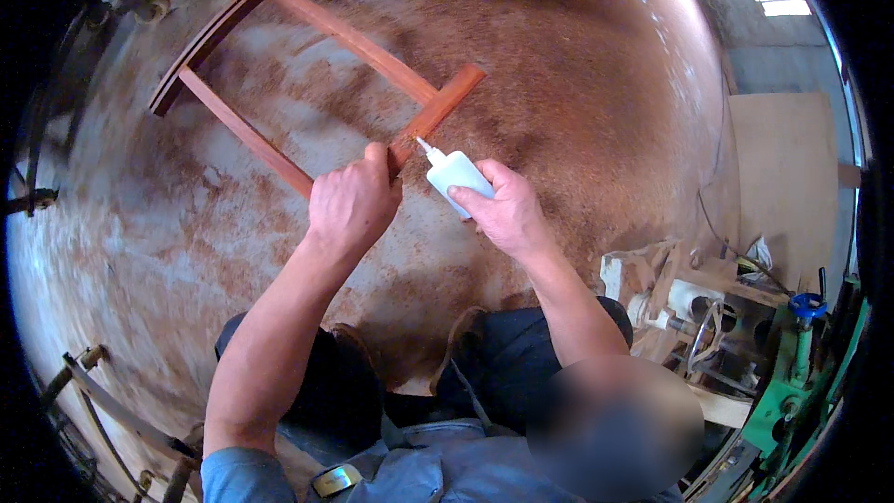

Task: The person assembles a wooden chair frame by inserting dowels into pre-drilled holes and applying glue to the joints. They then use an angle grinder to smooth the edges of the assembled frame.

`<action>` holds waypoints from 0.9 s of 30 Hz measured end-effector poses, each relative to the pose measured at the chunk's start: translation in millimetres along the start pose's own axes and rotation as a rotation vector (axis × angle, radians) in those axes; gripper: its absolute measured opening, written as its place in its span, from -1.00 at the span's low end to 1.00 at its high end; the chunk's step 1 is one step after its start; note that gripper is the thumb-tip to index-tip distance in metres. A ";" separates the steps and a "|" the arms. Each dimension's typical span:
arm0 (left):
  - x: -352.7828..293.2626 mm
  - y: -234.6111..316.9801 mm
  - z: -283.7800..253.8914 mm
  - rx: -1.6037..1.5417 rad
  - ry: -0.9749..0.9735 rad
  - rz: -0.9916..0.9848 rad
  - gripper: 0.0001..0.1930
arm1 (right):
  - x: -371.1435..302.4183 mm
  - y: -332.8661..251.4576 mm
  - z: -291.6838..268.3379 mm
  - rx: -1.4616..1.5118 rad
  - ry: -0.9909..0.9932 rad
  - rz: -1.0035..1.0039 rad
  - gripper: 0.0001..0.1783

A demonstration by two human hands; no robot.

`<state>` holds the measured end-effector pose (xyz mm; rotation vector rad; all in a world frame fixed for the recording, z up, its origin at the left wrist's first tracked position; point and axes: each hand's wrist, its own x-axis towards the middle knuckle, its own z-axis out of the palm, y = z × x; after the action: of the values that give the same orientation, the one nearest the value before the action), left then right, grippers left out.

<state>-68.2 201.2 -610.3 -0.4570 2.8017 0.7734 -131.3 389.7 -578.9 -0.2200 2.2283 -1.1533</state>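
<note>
My left hand [352, 194] is closed round the near end of a reddish wooden frame [354, 41], where a crosspiece meets two long rails. The frame stretches away to the far left and ends in a darker curved bar [216, 35]. In my right hand [510, 209] is a white squeeze bottle [460, 181] with a narrow nozzle. The bottle tilts so that its tip points up and left, at or very near the crosspiece beside my left thumb. Whether the tip touches the wood, I cannot tell.
Sawdust covers much of the floor [577, 84]. A green machine with a blue handwheel [806, 305] stands at the lower right, next to a heap of wood offcuts [657, 284]. A plywood sheet [784, 177] leans at the right. Dark curved wooden parts [121, 410] lie at the lower left.
</note>
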 end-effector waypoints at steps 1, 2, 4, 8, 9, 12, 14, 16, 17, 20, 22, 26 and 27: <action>0.2 1.8 -1.7 -0.002 -0.009 -0.014 -0.72 | 1.3 3.9 0.9 -0.042 0.019 -0.035 -0.71; 0.2 2.3 -2.6 -0.004 -0.017 -0.028 -0.72 | 3.8 11.6 2.5 -0.085 0.038 -0.071 -0.72; 0.3 -0.5 -1.2 0.007 -0.005 -0.015 -0.72 | 6.4 18.9 4.8 -0.143 0.060 -0.113 -0.73; -1.8 1.9 -2.5 0.032 0.029 0.003 -0.77 | 8.3 22.2 4.9 -0.146 0.064 -0.114 -0.74; -2.1 1.5 -2.0 0.024 0.033 0.011 -0.77 | 8.3 21.6 4.8 -0.131 0.064 -0.106 -0.73; -2.4 0.2 -1.0 0.009 0.041 0.028 -0.78 | 7.4 17.0 4.6 -0.178 0.072 -0.108 -0.73; -2.4 -1.1 -0.5 0.013 0.038 0.026 -0.78 | 6.1 10.5 4.7 -0.180 0.074 -0.099 -0.67; -2.1 -0.3 -1.3 0.011 0.024 0.021 -0.78 | 6.8 10.2 4.6 -0.180 0.070 -0.087 -0.63; -2.0 0.3 -1.9 0.011 0.018 0.018 -0.78 | 7.8 12.0 4.8 -0.178 0.065 -0.079 -0.63; -1.8 1.6 -3.7 0.022 -0.002 0.013 -0.79 | 7.9 13.5 4.9 -0.218 0.063 -0.091 -0.68; -1.5 1.4 -3.1 0.021 -0.001 0.010 -0.79 | 8.4 13.0 5.2 -0.249 0.063 -0.102 -0.70; -1.8 0.3 -1.7 0.022 0.011 0.034 -0.79 | 9.6 12.4 4.9 -0.264 0.057 -0.102 -0.69; -1.9 0.3 -1.7 0.024 0.013 0.036 -0.79 | 9.5 12.5 4.7 -0.261 0.056 -0.100 -0.68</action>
<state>-66.7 201.1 -608.2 -0.4099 2.8349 0.7465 -134.4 390.2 -595.0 -0.4149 2.4396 -0.9253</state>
